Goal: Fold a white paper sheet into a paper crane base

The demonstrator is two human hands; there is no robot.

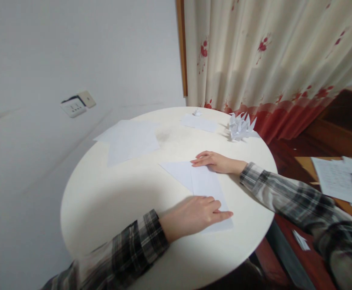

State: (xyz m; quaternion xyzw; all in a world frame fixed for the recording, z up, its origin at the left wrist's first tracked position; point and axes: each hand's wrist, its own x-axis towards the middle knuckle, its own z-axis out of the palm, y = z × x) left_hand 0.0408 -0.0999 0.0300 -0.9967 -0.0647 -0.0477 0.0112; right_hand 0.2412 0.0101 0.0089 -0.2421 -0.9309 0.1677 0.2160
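Observation:
A white sheet of paper [204, 181], partly folded with a triangular flap at its left, lies on the round white table [112, 213]. My left hand [198, 213] rests on the near part of the sheet, index finger stretched toward the right edge, the other fingers bent; its thumb is hidden. At the far edge of the sheet lies my right hand [213, 161], palm down, with fingers extended flat and pointing left. Neither hand grips the paper; both touch it from above.
Several folded paper cranes [240, 127] cluster at the back right. A small folded paper piece [197, 112] sits by a white slip [198, 123]. Loose white sheets [132, 141] lie back left. A wall with a socket [73, 107] and a curtain [248, 60] border the table.

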